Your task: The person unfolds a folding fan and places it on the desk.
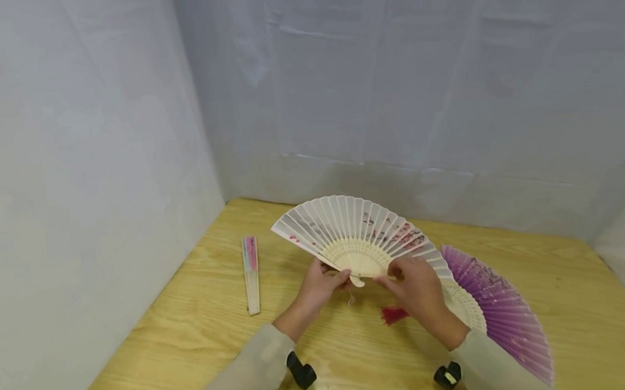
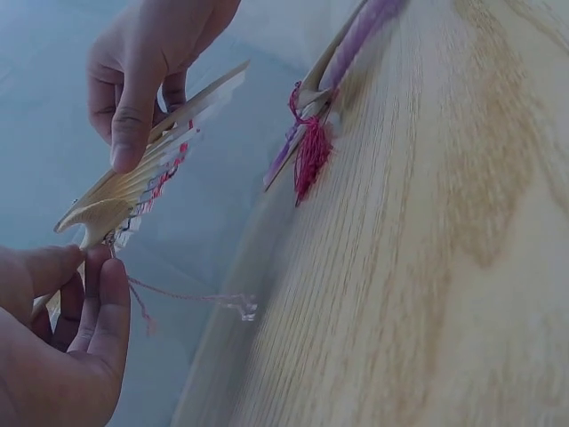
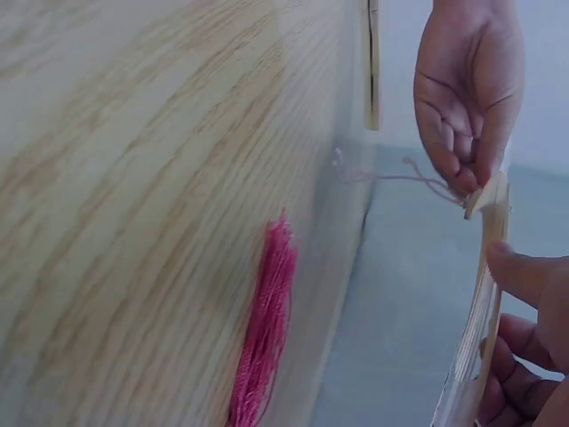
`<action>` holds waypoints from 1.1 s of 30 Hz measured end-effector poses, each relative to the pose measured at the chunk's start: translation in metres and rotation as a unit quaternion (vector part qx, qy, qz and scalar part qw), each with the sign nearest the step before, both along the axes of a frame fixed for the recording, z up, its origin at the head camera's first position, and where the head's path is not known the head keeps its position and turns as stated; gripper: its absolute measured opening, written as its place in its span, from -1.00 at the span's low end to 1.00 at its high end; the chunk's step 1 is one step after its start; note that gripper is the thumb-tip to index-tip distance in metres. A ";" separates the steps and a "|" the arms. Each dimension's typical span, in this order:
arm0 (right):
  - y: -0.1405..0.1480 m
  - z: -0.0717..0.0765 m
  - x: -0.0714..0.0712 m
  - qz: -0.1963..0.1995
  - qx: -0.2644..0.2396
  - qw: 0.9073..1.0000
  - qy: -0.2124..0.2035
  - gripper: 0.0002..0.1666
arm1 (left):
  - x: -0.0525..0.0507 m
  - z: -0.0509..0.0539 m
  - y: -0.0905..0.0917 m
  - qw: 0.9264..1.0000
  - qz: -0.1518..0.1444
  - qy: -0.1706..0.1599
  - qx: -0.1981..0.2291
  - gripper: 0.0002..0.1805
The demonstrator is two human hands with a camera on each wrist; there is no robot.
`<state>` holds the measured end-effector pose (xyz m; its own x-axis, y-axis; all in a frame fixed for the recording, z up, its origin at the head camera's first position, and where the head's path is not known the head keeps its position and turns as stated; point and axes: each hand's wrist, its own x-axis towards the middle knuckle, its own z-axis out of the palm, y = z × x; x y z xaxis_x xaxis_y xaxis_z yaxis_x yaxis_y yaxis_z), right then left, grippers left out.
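Note:
A white folding fan [image 1: 353, 228] with pink and dark flower prints is spread wide above the table. My left hand [image 1: 319, 285] pinches it near the pivot, at its left end rib. Farther along the lower right edge, my right hand [image 1: 418, 286] grips the other end rib between thumb and fingers. From the pivot hangs a thin pale pink cord [image 2: 191, 294]. Behind my right forearm a purple folding fan [image 1: 500, 303] lies spread on the table, its ribs partly hidden by the white fan and the arm. Its red tassel [image 1: 393, 315] rests below my right hand.
A folded fan [image 1: 251, 276] with pink and teal cloth lies on the wooden table [image 1: 192, 316] to the left. White cloth walls [image 1: 366, 99] rise behind the table and along its left side. Black wrist mounts [image 1: 301, 371] sit beneath both sleeves.

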<state>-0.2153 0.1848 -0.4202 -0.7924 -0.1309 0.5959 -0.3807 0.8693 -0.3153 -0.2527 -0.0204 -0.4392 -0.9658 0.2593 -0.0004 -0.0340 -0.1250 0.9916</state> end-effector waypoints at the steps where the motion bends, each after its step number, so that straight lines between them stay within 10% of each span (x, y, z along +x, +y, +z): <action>1: -0.001 0.001 0.001 -0.003 0.001 1.000 -0.013 -0.61 | 0.000 -0.001 0.000 1.000 0.002 -0.003 0.000 -0.46; 13: -0.015 0.004 0.012 -0.031 0.046 0.991 -0.126 -0.57 | -0.008 -0.005 0.002 1.000 0.019 0.008 -0.011 -0.42; 33: -0.056 -0.006 0.021 0.000 0.083 0.987 -0.138 -0.48 | -0.021 -0.013 -0.022 0.999 -0.015 -0.037 -0.023 -0.58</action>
